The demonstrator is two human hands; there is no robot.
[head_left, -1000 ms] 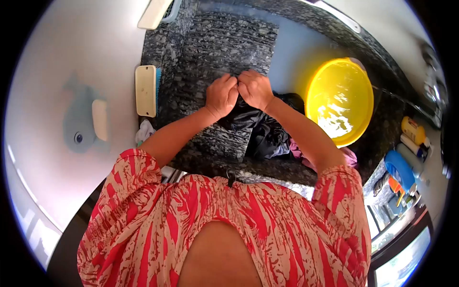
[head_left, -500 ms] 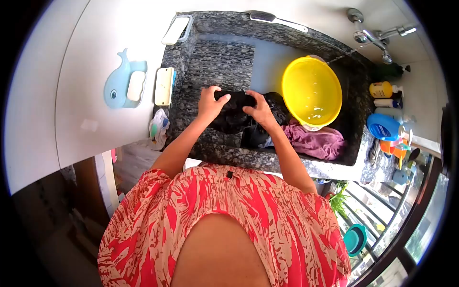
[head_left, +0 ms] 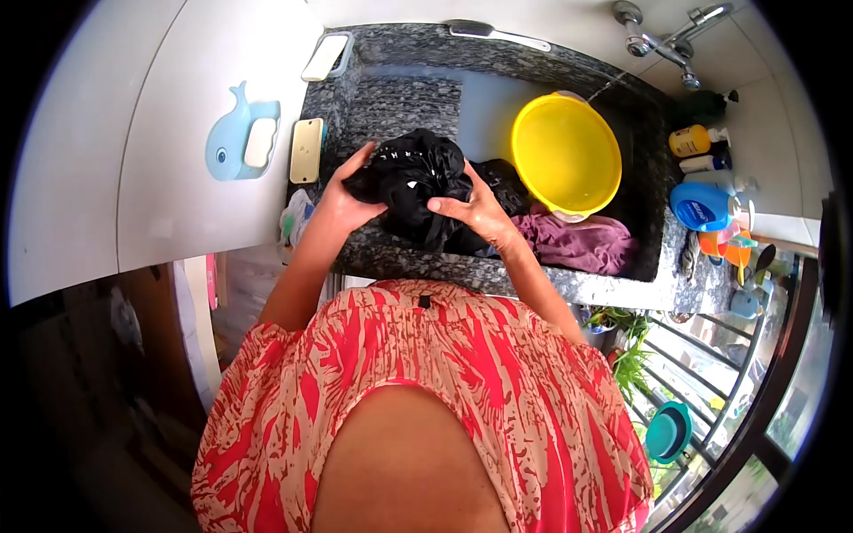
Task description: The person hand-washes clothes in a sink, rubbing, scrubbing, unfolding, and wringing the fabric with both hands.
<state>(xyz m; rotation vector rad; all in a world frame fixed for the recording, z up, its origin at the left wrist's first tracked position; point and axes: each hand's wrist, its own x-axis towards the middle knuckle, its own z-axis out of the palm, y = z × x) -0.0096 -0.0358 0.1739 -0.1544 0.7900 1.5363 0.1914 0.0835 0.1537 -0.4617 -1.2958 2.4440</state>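
A bunched black garment point(head_left: 418, 182) with small white lettering is held up between my two hands over the stone sink. My left hand point(head_left: 351, 191) grips its left side, the thumb toward me. On the other side my right hand point(head_left: 475, 209) closes around it, thumb laid across the front. Under and beside it, more dark cloth point(head_left: 499, 182) lies in the sink, and a wet purple cloth point(head_left: 582, 242) rests to the right. The yellow basin point(head_left: 569, 155), holding water, stands just behind the purple cloth.
A thin stream runs from the wall tap point(head_left: 662, 49) toward the basin. A brush point(head_left: 498, 35) lies on the back ledge. Soap bars sit in a whale-shaped dish point(head_left: 233, 147) and along the left ledge. Bottles, among them a blue one point(head_left: 697, 206), line the right ledge.
The black garment has been gathered into a larger bundle and lifted off the ridged slab. My left hand has moved left, around its side. The view has shifted slightly.
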